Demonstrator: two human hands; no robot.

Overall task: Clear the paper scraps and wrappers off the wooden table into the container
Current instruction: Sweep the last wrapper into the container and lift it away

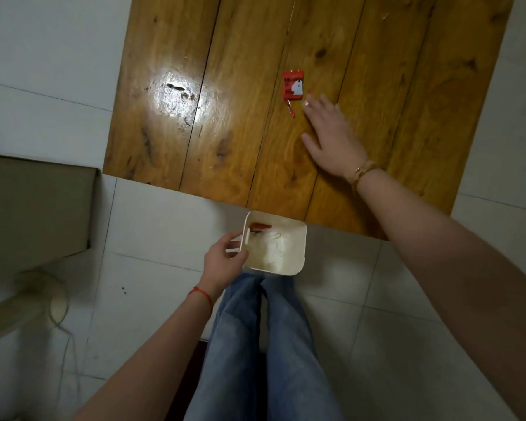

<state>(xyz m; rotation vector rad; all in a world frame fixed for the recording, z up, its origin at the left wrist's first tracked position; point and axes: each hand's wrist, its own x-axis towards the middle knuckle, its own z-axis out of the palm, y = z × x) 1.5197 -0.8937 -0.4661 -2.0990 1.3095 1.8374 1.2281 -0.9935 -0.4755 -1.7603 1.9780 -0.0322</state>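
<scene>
A red wrapper (293, 85) lies flat on the wooden table (225, 117), with a thin red torn strip (289, 108) just below it. My right hand (331, 138) hovers over the table with fingers spread, its fingertips just right of the wrapper and holding nothing. My left hand (225, 259) grips the left handle of a cream square container (298, 247), held below the table's near edge. Inside the container lie a red scrap (260, 226) and white paper bits (274, 244).
The table stands on a white tiled floor (152, 226). A brown cardboard box (34, 208) sits at the left, with a pale object below it. My legs in blue jeans (264, 344) are under the container. A glare spot (176, 95) marks the table's left part.
</scene>
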